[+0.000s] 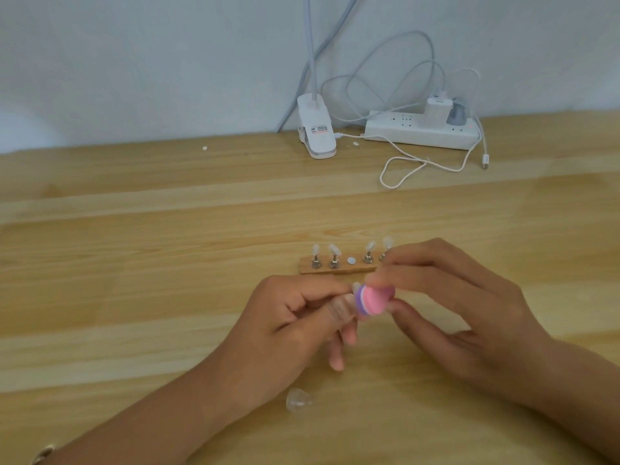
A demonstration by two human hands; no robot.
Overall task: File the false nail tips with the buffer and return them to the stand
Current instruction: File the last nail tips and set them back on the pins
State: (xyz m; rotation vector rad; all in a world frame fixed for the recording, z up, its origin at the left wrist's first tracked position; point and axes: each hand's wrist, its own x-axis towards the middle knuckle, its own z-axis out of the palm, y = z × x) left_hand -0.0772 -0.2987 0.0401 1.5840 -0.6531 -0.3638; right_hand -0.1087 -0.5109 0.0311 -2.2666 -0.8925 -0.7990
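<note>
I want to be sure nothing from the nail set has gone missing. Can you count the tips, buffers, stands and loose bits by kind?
nail tips on the stand: 4
nail tip, blurred, in the left hand: 1
buffer in the right hand: 1
stand: 1
clear piece loose on the table: 1
Total: 8

A pale wooden table (134, 263) is set against a light wall (134, 62). Near its far edge a white clip lamp base (317, 132) is seen. Just right of it a white power strip (419, 134) is laid, with a white charger (435, 110) and a grey plug (457, 114) inserted. A white cable (402, 167) is looped in front.
</note>
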